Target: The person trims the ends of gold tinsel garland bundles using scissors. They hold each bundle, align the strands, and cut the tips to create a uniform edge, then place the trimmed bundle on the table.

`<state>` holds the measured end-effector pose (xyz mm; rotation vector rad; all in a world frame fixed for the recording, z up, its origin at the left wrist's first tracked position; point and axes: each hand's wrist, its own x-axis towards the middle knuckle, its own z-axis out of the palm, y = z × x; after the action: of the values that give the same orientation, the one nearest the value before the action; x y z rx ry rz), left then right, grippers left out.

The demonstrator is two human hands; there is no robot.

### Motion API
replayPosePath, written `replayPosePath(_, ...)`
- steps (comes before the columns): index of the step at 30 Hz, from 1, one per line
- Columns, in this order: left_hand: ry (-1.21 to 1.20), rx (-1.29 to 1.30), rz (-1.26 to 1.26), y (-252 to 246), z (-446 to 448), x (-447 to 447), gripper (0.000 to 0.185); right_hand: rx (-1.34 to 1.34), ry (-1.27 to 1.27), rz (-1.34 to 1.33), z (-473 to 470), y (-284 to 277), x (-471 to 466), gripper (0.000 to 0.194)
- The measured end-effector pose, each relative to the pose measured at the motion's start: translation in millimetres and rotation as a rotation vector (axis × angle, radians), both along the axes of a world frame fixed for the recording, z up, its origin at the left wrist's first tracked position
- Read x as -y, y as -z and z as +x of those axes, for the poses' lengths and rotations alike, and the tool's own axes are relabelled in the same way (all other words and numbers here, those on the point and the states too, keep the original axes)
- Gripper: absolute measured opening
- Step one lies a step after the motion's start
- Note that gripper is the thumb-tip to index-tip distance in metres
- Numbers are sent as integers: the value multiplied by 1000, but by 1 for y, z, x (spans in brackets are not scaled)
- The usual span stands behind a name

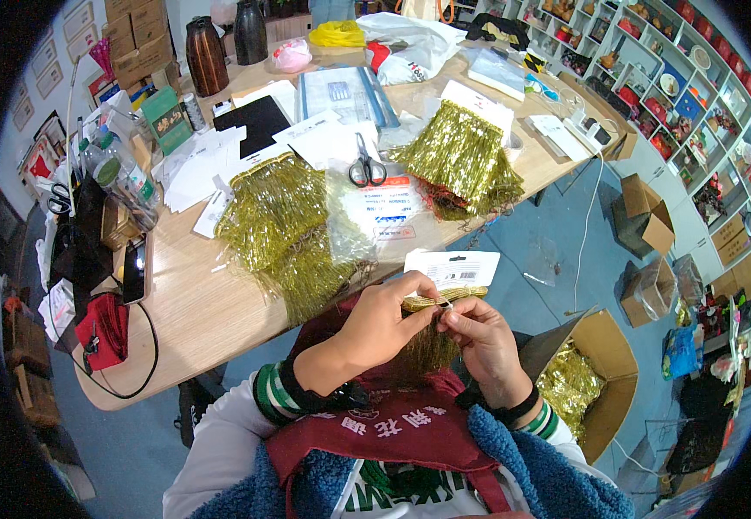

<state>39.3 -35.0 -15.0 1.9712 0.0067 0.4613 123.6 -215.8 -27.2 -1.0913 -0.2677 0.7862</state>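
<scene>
Over my lap I hold a gold tinsel fringe point(429, 347) with a white header card point(456, 267) at its top. My left hand point(382, 314) grips the fringe's braided gold band point(479, 292) at its middle. Against it, the fingertips of my right hand point(482, 334) pinch a small pale piece, too small to make out. Another carded gold fringe point(271, 211) lies on the table to the left, partly under a clear plastic bag point(349, 227). A stack of gold fringes point(463, 149) with white cards lies further right. Black-handled scissors point(368, 170) rest between the two.
An open cardboard box point(615, 376) with gold tinsel point(570, 379) stands on the floor to my right. The wooden table point(181, 311) bears a phone point(135, 269), a red cloth item point(104, 331), bottles point(130, 170) and white paper cards point(200, 162). A cable point(586, 227) hangs off its right side.
</scene>
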Motion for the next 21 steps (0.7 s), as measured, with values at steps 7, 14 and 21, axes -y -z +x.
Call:
replayPosePath(7,-50,45,66,8,2,1,23,77,18,-38,-2,5,-3,5)
replayPosePath(14,-166,101,64,12,5,4,22,68,-15,-101,-5,3,-3,7)
replayPosePath(21,-214,217,166,12,6,5,22,228,44,-302,-6,-5,-2,4)
